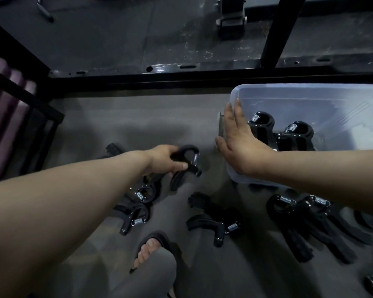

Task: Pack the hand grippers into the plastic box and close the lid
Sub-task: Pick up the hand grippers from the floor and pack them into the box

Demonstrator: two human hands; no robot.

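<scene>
Hand gripper (190, 165) in left hand (163, 160); spring end toward plastic box (310, 97).

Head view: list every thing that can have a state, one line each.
plastic box: open, no lid on it.
hand grippers in box: two, lying inside, side by side.
held hand gripper: held by left grip, blurred.
right grip: open, fingers straight, at the box's rim.
loose hand grippers: lying on the floor, unpacked.

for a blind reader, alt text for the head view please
The left hand grips a black hand gripper while the open right hand rests on the edge of a clear plastic box holding two grippers. More grippers lie scattered on the floor.
</scene>
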